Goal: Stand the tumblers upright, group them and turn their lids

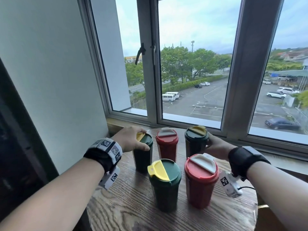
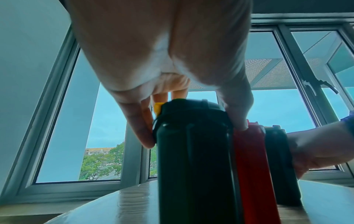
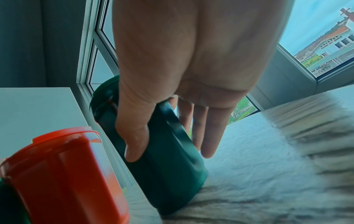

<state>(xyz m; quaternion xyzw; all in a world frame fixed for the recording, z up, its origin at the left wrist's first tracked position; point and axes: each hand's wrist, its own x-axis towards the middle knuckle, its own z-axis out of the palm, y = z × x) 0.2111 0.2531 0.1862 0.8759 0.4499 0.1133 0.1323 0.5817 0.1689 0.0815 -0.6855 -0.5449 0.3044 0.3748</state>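
Observation:
Five tumblers stand upright on a round wooden table [image 1: 130, 209]. In the back row are a green one with a yellow flap [image 1: 143, 157], a red one with a white flap [image 1: 167, 147] and another green one [image 1: 195, 142]. In front stand a green tumbler [image 1: 165, 189] and a red tumbler [image 1: 200, 185]. My left hand [image 1: 141, 139] grips the lid of the back-left green tumbler [image 2: 193, 151] from above, thumb and fingers round its rim. My right hand [image 1: 210, 142] holds the body of the back-right green tumbler [image 3: 168, 159], thumb in front, fingers behind.
The table stands against a window sill [image 1: 275, 155] with a closed window [image 1: 191, 64] just behind the back row. A white wall [image 1: 50, 80] rises at the left. Both wrists carry camera mounts, and a cable [image 1: 246, 187] trails from the right one.

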